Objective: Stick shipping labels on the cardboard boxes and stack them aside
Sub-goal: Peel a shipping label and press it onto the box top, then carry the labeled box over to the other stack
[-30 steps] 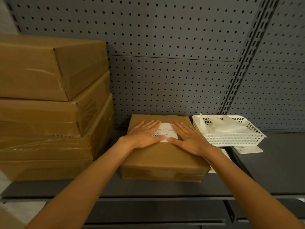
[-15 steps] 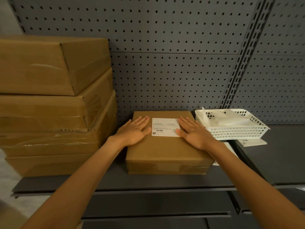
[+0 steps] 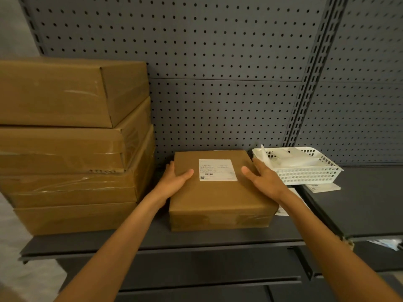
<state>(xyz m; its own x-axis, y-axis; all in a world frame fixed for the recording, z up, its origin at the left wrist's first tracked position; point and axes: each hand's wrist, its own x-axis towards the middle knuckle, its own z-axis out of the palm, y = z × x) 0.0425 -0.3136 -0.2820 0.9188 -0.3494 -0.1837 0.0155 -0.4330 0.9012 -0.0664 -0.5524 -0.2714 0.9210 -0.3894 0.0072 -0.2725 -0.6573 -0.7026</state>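
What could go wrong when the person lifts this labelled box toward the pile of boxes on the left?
The right hand sits close to the white basket, so lifting the labelled box may nudge it. The stack of boxes looks unevenly aligned; another box could sit crooked or slide. The left hand works in a narrow gap beside the stack.

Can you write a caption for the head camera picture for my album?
Two hands, left hand and right hand, hold a labelled box beside a stack of boxes.
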